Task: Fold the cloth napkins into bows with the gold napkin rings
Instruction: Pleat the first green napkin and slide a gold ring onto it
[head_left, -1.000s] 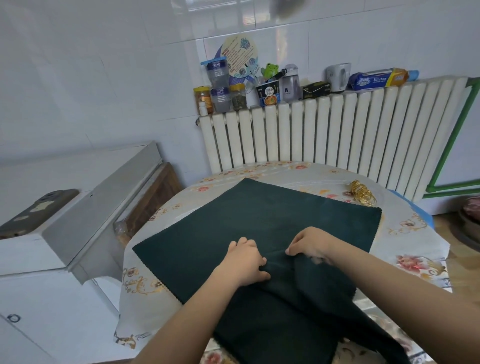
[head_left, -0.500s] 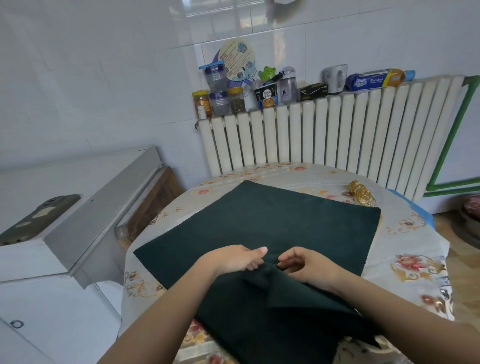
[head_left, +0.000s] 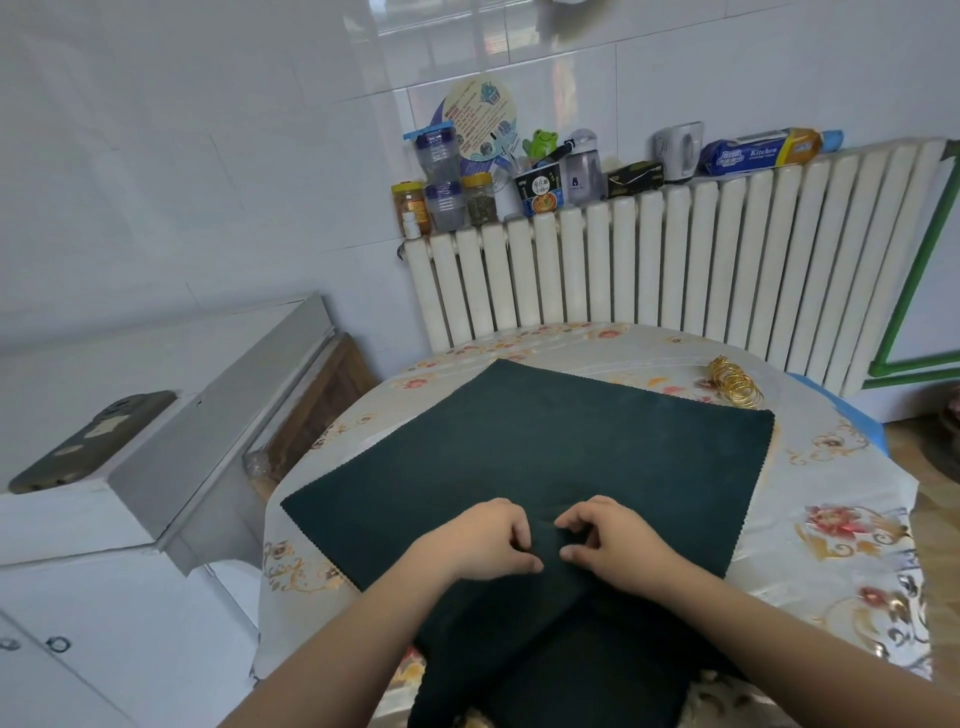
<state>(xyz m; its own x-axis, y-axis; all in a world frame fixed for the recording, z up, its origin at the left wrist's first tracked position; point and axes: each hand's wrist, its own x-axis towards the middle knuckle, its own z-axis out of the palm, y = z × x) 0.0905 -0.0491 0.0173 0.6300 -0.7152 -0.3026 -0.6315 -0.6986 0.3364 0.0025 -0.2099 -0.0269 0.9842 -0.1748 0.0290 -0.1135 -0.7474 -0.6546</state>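
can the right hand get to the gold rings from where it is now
Probably yes. The gold napkin rings lie in the open at the table's far right, nothing between them and the right hand. But that hand is pinching the dark green napkin and must let go first.

The word "Kitchen" is showing in white letters on the blue wrapper of a long roll (head_left: 761, 154) that is lying along the top of the radiator (head_left: 675, 270), toward its right end. A round instant-noodle cup (head_left: 540, 189) is standing nearer the left end of the radiator top and is carrying printed characters too small to make out. A round paper fan (head_left: 480, 122) is leaning on the wall behind the jars, its print also unreadable.
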